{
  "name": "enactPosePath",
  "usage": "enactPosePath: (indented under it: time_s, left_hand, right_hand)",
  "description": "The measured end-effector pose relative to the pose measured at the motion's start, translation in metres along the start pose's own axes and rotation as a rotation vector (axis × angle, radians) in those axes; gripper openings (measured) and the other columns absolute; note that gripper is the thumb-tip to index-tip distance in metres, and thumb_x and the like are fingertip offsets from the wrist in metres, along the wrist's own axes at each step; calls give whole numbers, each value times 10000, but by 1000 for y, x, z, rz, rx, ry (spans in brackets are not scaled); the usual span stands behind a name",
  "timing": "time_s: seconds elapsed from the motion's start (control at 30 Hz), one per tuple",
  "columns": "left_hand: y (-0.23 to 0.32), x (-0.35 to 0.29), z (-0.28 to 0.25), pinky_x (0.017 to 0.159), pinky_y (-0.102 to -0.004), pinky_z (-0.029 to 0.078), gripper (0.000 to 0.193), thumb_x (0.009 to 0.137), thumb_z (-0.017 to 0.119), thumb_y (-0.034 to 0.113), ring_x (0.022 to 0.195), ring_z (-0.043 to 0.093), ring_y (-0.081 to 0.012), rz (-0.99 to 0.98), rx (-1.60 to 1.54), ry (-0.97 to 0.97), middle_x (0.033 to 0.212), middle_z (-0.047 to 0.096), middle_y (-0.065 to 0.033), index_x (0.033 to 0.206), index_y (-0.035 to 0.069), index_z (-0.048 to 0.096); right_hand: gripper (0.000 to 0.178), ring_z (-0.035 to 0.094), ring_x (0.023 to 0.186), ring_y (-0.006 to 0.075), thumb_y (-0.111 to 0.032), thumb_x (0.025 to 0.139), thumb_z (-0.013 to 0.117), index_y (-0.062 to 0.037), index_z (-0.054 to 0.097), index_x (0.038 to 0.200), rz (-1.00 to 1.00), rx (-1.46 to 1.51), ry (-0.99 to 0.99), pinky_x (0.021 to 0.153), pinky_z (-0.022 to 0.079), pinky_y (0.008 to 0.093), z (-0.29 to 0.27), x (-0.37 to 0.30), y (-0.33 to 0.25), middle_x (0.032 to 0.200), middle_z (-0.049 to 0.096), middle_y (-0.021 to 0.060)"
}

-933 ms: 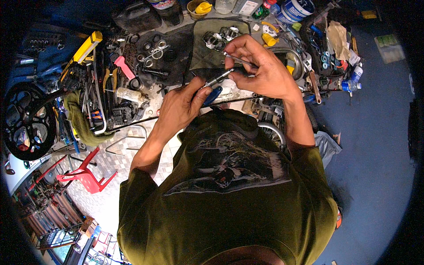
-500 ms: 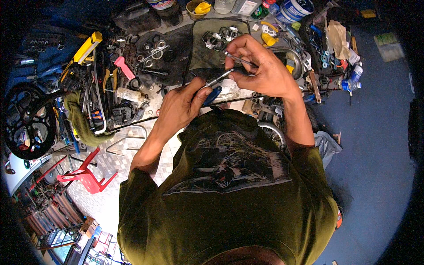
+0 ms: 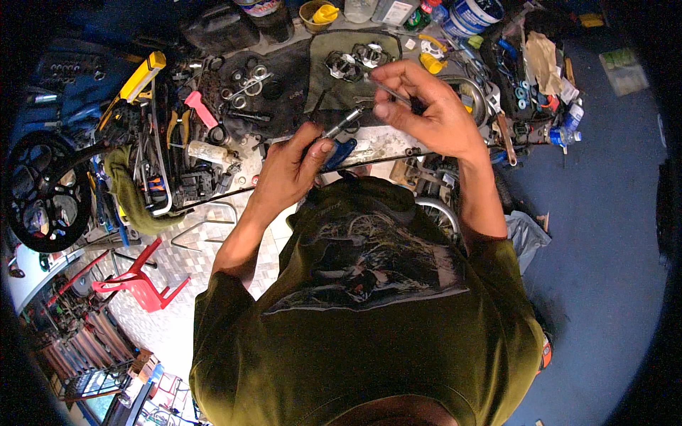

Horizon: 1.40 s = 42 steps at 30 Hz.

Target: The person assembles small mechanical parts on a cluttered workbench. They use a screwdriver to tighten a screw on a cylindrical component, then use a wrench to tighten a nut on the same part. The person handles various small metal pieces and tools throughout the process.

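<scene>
Above the cluttered bench (image 3: 213, 153), the left hand (image 3: 291, 170) grips a blue-handled tool (image 3: 339, 150) while the right hand (image 3: 426, 113) pinches a thin metal rod (image 3: 387, 89); steady, aligned contact appears advisable.

A bicycle repair workshop, cluttered and well used.
Left of the hands lie a black chainring (image 3: 44, 193), pliers and loose tools; just beyond them, pedals (image 3: 356, 62) on a dark cloth (image 3: 323, 78); paint tins (image 3: 472, 14) and bottles farther off.
</scene>
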<state>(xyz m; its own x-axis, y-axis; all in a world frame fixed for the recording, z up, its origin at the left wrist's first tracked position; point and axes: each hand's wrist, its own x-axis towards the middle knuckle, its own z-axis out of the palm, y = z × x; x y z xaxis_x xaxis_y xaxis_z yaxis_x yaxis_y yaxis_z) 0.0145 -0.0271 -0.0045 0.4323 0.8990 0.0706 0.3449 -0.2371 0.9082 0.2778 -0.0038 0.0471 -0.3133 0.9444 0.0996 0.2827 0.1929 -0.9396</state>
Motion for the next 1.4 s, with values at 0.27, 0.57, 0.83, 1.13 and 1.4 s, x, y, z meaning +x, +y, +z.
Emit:
enactPosePath:
  time_s: [0.27,0.57,0.83,1.13,1.4]
  left_hand:
    - [4,-3,-1,616,-320,419,234,1057,568,261,689,439,-133,-18,-34,-31,720,480,-41,980,40,586]
    - [16,-1,-10,622,-408,489,178,1031,600,250,678,629,-364,-71,136,-96,778,607,-154,1041,72,609]
    - [19,-3,-11,611,-420,485,188,1031,598,260,664,618,-383,-60,160,-95,752,597,-161,1048,73,593]
    - [11,-2,-7,576,-385,473,209,1042,596,275,608,617,-347,18,25,-23,728,601,-174,1083,70,610]
    - [9,-1,-8,617,-369,475,228,1040,603,283,616,598,-272,-8,36,-46,730,580,-149,1085,60,611]
  right_hand:
    - [183,562,744,85,-81,859,783,-47,724,1029,50,-1,2,624,429,239,7,-6,-7,833,631,5]
    - [181,674,791,217,-81,845,778,-39,710,1008,-202,-276,-16,641,516,325,-1,-1,-20,901,647,66]
    - [183,694,852,269,-126,922,724,-24,679,1067,-290,-303,-20,697,544,364,0,-1,-11,956,658,101]
    - [246,697,938,283,-201,963,694,-15,672,1122,-75,-287,54,805,541,379,5,-10,-11,993,694,123]
    - [227,680,922,273,-186,972,683,-9,698,1112,-130,-149,-67,810,525,363,-3,-8,-2,994,696,123]
